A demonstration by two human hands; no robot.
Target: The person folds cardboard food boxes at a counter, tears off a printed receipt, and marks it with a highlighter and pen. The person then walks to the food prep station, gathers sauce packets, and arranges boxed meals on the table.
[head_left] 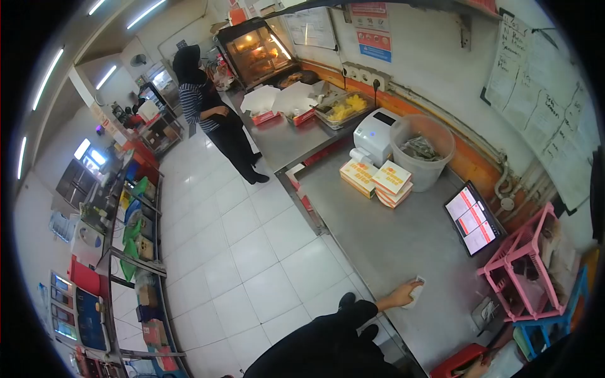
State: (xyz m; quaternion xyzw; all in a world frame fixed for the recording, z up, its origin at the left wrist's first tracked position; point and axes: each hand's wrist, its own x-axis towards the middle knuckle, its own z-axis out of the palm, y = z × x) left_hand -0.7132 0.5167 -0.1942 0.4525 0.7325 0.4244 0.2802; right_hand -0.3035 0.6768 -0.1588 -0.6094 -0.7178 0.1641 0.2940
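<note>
My left hand (399,296) presses a folded white cloth or tissue (416,291) against the steel table (372,246), close to its front edge. Its fingers are bent over the white piece. At the bottom right, my right hand (480,366) is partly cut off by the frame edge. It is beside a red container (459,361) and a clear plastic bag or tub (506,361); its fingers are mostly hidden, so any grip is unclear.
A tablet (472,218), small printed boxes (392,178), a white printer (376,135) and a clear bucket (422,151) stand on the table. A pink rack (523,268) is at right. A co-worker (208,113) stands by the far counter with open cartons (296,99).
</note>
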